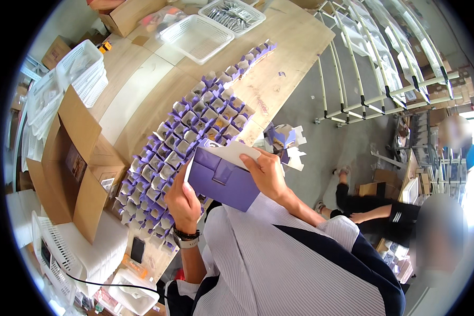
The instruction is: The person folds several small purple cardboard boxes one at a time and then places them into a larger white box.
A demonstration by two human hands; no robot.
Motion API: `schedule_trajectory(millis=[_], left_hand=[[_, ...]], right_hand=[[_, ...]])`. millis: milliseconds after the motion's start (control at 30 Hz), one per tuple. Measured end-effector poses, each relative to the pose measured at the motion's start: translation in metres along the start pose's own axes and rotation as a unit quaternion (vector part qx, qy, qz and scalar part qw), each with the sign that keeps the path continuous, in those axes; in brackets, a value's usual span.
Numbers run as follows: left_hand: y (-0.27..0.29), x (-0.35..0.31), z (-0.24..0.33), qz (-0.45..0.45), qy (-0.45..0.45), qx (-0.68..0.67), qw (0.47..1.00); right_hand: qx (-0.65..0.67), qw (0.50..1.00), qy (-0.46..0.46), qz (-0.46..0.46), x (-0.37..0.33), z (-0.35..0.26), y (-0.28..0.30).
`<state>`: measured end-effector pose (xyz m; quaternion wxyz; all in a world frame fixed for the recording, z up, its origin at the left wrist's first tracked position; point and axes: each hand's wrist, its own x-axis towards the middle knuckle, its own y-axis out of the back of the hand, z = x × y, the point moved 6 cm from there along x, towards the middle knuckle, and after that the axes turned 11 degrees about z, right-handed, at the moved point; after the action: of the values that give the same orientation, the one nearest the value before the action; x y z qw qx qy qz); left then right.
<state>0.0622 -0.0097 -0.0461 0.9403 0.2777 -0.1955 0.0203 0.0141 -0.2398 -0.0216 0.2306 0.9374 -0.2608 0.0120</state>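
Between my two hands is a purple folding carton (224, 181), held in front of my chest and over the table edge. Its interlocked purple end panels face up, and a white flap stands along its far side. My left hand (183, 203) grips the left side, thumb up along the edge. On the right, my right hand (267, 174) has its thumb on the white flap and its fingers behind the carton. Beyond it stand many small open purple boxes (195, 124) in packed rows, several with something inside that I cannot make out.
A wooden table (289, 52) bears white baskets (197, 39) at the back. To the left is an open cardboard box (73, 163), with a phone (137, 249) nearer me. Opened purple cartons (287, 139) sit right of the table. A pipe rack (368, 79) and a seated person (374, 216) are farther right.
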Motion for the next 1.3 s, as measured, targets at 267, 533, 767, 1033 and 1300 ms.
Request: schedule_trajectory(millis=[267,533,767,1033,1300], left_hand=[[0.002,0.004,-0.067,0.124,0.394,-0.222,0.883],[-0.022,-0.008,-0.007,0.066,0.212,-0.101,0.970],[-0.070,-0.038,-0.024,0.043,0.319,-0.168,0.932],[-0.031,-0.015,0.001,-0.005,0.284,-0.093,0.954],[-0.008,-0.013,-0.021,-0.094,0.352,-0.246,0.898]], right_hand=[[0.033,0.996,-0.077,-0.038,0.006,0.020,0.010],[-0.002,0.980,-0.181,0.083,0.000,0.037,0.004],[0.034,0.996,0.000,0.087,-0.006,-0.009,-0.012],[0.018,0.994,-0.075,0.078,-0.003,0.014,-0.013],[0.060,0.975,-0.168,0.129,0.013,0.076,0.011]])
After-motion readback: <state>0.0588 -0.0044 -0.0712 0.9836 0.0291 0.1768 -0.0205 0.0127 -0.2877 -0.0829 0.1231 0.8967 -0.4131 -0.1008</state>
